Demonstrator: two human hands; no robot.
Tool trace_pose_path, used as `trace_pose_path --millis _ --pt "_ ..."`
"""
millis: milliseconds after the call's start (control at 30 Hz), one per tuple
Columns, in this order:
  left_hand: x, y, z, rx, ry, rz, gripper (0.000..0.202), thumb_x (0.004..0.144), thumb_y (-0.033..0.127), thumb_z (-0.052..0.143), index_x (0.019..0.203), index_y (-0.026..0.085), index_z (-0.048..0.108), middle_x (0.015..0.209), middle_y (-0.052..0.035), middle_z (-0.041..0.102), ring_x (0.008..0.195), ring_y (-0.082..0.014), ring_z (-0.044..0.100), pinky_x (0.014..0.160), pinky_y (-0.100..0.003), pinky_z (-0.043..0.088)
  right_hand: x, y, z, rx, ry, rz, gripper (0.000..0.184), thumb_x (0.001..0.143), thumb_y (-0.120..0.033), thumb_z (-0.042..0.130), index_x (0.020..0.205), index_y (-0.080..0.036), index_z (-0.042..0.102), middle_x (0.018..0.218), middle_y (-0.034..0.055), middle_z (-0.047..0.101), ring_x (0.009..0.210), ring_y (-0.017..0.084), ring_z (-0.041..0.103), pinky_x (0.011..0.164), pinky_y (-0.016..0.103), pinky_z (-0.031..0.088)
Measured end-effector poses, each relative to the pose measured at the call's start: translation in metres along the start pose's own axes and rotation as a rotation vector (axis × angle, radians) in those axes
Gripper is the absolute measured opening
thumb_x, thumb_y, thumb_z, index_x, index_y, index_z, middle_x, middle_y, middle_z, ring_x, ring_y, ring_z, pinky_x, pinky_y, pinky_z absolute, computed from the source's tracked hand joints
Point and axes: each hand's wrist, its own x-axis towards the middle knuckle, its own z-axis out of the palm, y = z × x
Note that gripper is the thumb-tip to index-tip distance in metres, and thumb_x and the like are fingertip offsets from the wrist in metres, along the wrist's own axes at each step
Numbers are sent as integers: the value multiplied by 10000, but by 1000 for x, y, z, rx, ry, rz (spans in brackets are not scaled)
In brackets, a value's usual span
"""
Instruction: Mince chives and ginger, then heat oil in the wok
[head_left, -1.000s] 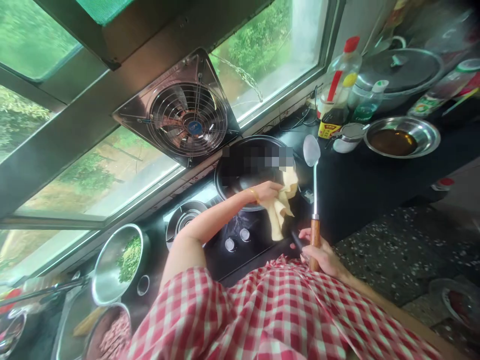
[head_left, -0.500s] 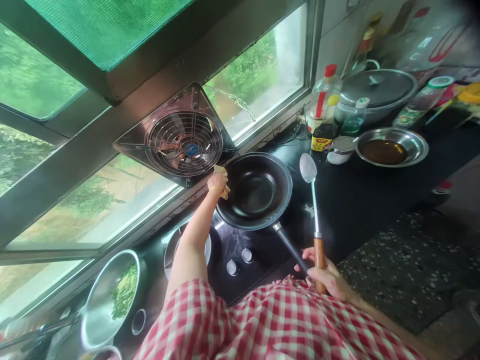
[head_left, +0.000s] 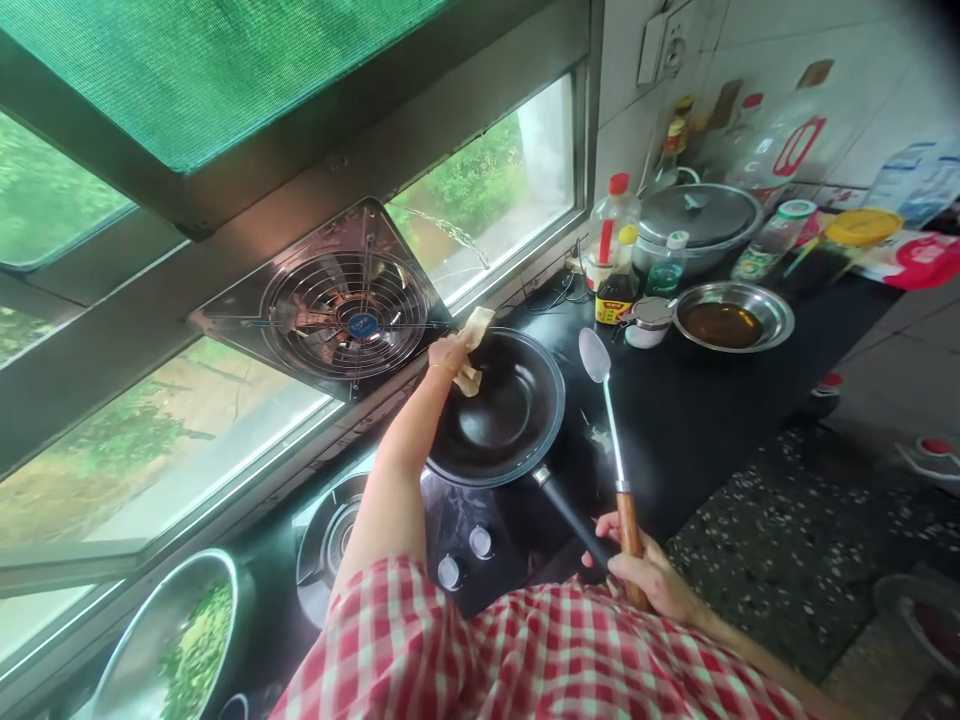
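My left hand (head_left: 448, 355) is closed on a pale yellowish cloth (head_left: 470, 378) at the far left rim of a black frying pan (head_left: 517, 375). Part of the cloth hangs inside the rim and part sticks up past it. Low on the right, my right hand (head_left: 652, 572) grips the wooden handle of a long metal cooking spoon (head_left: 596, 357), held bowl end up. The end of the pan's black handle (head_left: 574, 518) meets the fingers of that same hand; whether they wrap round it I cannot tell. The inside of the pan looks dark and shiny.
The pan stands on a stove with two knobs (head_left: 480, 542); a second burner (head_left: 337, 535) lies left. A bowl of chopped greens (head_left: 196, 640) is at lower left. An exhaust fan (head_left: 356, 320) is close behind. Rightward are bottles (head_left: 615, 215), a lidded pot (head_left: 697, 215) and a bowl of brown liquid (head_left: 780, 318).
My view has swung to the right. My left hand has shifted along the pan's rim, away from me and rightward, and the cloth now spreads out more. The right hand keeps its grip.
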Motion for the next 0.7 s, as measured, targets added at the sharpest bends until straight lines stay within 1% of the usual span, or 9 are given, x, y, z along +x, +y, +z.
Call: trace_pose_path --millis 133,233,333,400,433,500,567,633,700 --pt "-32 -32 10 101 -41 -96 366 885 190 308 1081 155 615 993 -174 625 948 -263 609 732 -329 459 1 1 -2 -8 3 8 302 587 -231 561 871 -235 460 750 -7 628 531 126 533 522 265 392" --pt "-53 -48 16 127 -95 -192 363 856 124 316 980 78 654 958 -209 636 943 -276 616 725 -329 464 2 3 -2 -13 -29 15 312 591 -223 547 888 -235 453 751 -10 633 517 115 520 511 258 388" --pt "-47 -48 11 11 -76 -279 343 855 158 345 1021 81 635 1000 -203 632 955 -269 610 738 -317 454 3 5 -1 -24 -80 28 316 605 -214 534 906 -235 440 743 -16 645 478 94 494 499 248 378" --pt "-28 -31 3 -97 -8 -306 353 870 211 336 1087 128 602 1053 -174 622 961 -251 603 739 -305 446 3 4 1 -16 -85 19 308 608 -209 532 898 -233 433 732 -21 646 483 92 502 501 240 376" --pt "-17 -16 -2 -174 30 -305 358 875 231 327 1108 152 586 1062 -153 620 954 -236 601 735 -295 443 3 3 2 -9 -84 11 305 607 -205 532 893 -232 429 724 -24 644 488 92 508 502 237 375" --pt "1 26 -9 -405 89 -269 354 876 239 316 1122 185 564 1023 -104 631 907 -193 603 712 -261 440 2 0 4 10 -90 14 302 608 -202 531 886 -233 417 723 -30 641 485 93 519 495 234 377" --pt "5 75 -9 -733 103 -198 351 868 208 303 1133 192 534 936 -57 638 813 -138 603 670 -221 441 2 -2 5 42 -90 30 308 609 -210 532 888 -236 405 736 -32 641 471 100 531 490 243 393" --pt "-12 117 0 -1006 11 -119 367 855 160 283 1159 189 488 864 -27 626 707 -95 584 617 -191 439 2 -3 4 85 -77 28 317 605 -221 538 888 -239 396 757 -27 642 470 110 550 494 259 421" --pt "-46 134 17 -1164 -226 -14 349 828 142 330 1140 183 482 816 -12 611 642 -77 561 582 -176 434 2 -1 3 121 -65 5 328 598 -227 549 886 -240 392 789 -19 642 508 126 582 501 267 444"
